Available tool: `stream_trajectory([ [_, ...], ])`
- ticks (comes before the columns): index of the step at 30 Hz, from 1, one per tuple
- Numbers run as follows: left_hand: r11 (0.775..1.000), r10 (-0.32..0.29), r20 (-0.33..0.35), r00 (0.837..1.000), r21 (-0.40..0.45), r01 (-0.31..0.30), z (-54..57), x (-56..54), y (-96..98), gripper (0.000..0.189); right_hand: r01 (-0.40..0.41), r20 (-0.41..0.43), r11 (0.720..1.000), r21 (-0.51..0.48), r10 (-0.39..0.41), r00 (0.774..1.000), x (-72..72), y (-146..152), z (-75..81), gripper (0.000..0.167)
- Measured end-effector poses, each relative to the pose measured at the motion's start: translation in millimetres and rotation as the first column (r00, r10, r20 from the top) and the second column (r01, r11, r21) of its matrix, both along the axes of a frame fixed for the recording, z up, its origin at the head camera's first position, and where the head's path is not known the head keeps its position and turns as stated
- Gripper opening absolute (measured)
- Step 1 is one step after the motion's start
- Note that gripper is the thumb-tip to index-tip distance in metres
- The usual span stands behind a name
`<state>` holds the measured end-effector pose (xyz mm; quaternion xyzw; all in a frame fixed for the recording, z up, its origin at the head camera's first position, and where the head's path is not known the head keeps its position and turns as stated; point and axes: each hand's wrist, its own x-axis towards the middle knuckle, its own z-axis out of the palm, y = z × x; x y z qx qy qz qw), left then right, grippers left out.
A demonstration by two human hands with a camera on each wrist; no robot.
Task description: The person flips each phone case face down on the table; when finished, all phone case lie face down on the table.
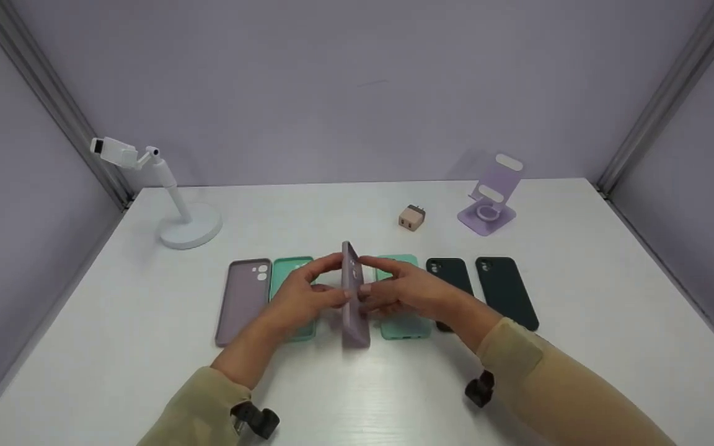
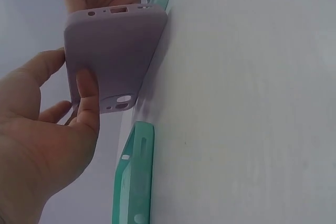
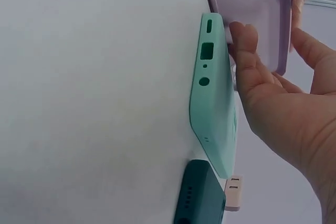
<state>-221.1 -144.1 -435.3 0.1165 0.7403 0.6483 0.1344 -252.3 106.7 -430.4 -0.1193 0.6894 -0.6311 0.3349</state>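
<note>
A mauve phone case (image 1: 351,310) stands on its long side edge in the middle of the table, between both hands. My left hand (image 1: 301,296) pinches its edge, with one finger on the outer back in the left wrist view. From the other side, my right hand (image 1: 416,288) grips it, fingers (image 3: 245,40) against its hollow inner side. Another mauve case (image 1: 242,303) and a green case (image 1: 292,269) lie hollow side up at left, the green one partly behind my left hand. Below my right hand lies a mint case (image 1: 405,327), back up.
Two dark green cases, one partly hidden (image 1: 450,267) and one at the row's right end (image 1: 506,294), lie back up. Behind stand a white jointed stand (image 1: 189,226), a pink charger plug (image 1: 411,218) and a purple phone stand (image 1: 494,186). Walls enclose the table (image 1: 307,217).
</note>
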Motion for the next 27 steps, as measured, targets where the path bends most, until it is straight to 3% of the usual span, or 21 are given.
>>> stream_trajectory([
  [5, 0.998, -0.069, -0.004, 0.998, 0.006, 0.069, -1.5, -0.8, 3.5, 0.08, 0.019, 0.031, 0.998, -0.066, -0.017, 0.999, 1.7, 2.0, 0.0, 0.084],
  [13, 0.992, -0.129, 0.031, 0.991, -0.005, 0.129, -2.7, 0.7, 9.0, 0.086, 0.052, 0.027, 0.994, -0.095, -0.05, 0.998, 3.9, 5.2, 2.9, 0.079],
  [27, 0.987, -0.157, 0.035, 0.987, -0.029, 0.158, -5.2, 2.1, 18.4, 0.086, 0.089, 0.013, 0.989, -0.116, -0.088, 0.996, 5.9, 7.6, -0.3, 0.075],
])
